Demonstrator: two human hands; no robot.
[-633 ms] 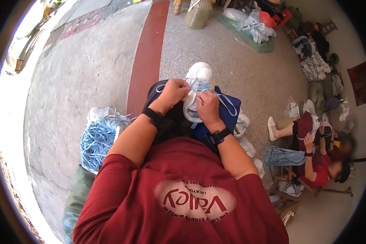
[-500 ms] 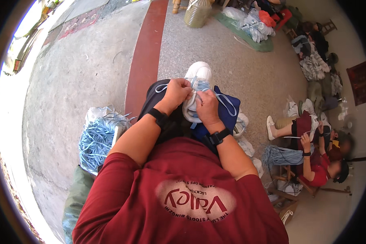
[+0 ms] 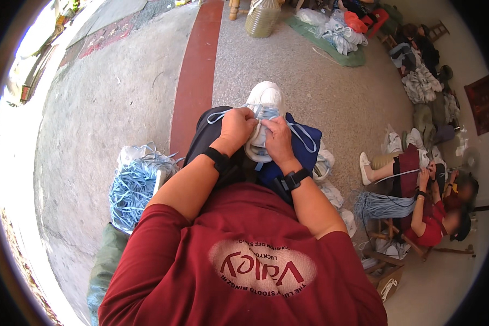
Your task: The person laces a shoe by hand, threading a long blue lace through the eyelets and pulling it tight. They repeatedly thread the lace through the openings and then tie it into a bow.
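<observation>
A white sneaker (image 3: pixel 267 96) rests on my lap with its toe pointing away from me. Light blue shoelace (image 3: pixel 267 112) crosses its front, and loose loops stick out on both sides. My left hand (image 3: pixel 237 129) is closed at the left eyelet edge, its thumb and finger pinching the lace there; the fingertips are partly hidden. On the other side my right hand (image 3: pixel 279 140) grips the sneaker's upper by the opening, thumb toward the tongue. Under the shoe lies a dark blue cloth (image 3: pixel 304 157).
At my left stands a container heaped with light blue laces (image 3: pixel 133 190), above a green sack (image 3: pixel 106 261). White shoes (image 3: pixel 323 163) lie by my right leg. Farther right a seated co-worker (image 3: pixel 426 217) handles a shoe beside a bundle of laces (image 3: pixel 383 206). A plastic jug (image 3: pixel 262 19) stands ahead.
My hands have barely shifted at the sneaker, the right fingers slightly higher at its opening. The co-worker at right has brought both hands closer together.
</observation>
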